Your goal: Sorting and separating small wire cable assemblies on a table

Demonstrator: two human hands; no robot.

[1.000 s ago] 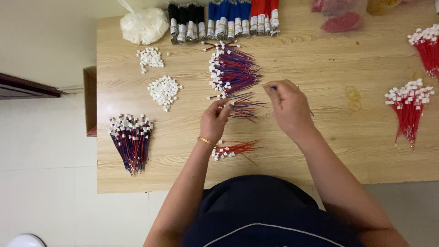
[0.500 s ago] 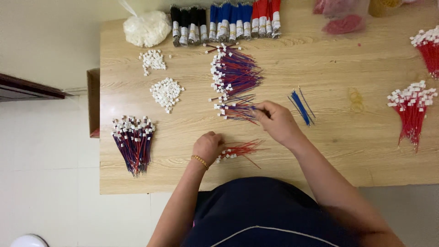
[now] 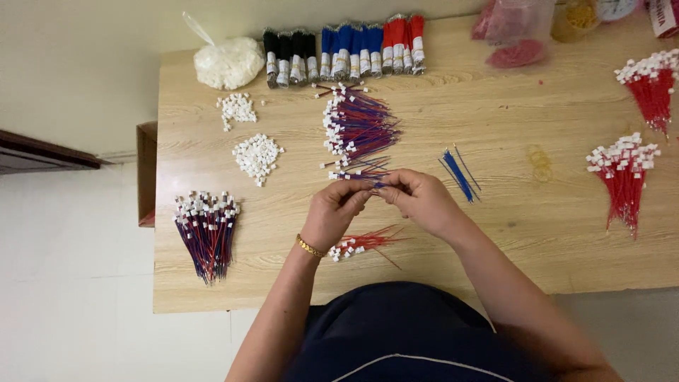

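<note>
My left hand [image 3: 338,211] and my right hand [image 3: 421,199] meet fingertip to fingertip over the wooden table [image 3: 495,240]. Between them they pinch a thin wire [image 3: 377,187]; its detail is too small to tell. Just beyond my fingers lies a fanned pile of red and blue wires with white connectors [image 3: 359,129]. Under my left wrist, which wears a gold bracelet, rests a small bunch of red wires with white connectors [image 3: 362,243]. A few loose blue wires [image 3: 458,174] lie right of my right hand.
Two heaps of white connectors [image 3: 257,154] [image 3: 237,107] and a finished wire bundle [image 3: 206,228] lie at left. Red wire bunches [image 3: 626,175] [image 3: 651,79] are at right. Black, blue and red wire bundles [image 3: 343,49], a white bag [image 3: 228,62] and a pink bag [image 3: 515,34] line the back.
My left hand has come up from the small red bunch near the front edge and joined my right hand. My right hand has pulled back slightly from the wire pile.
</note>
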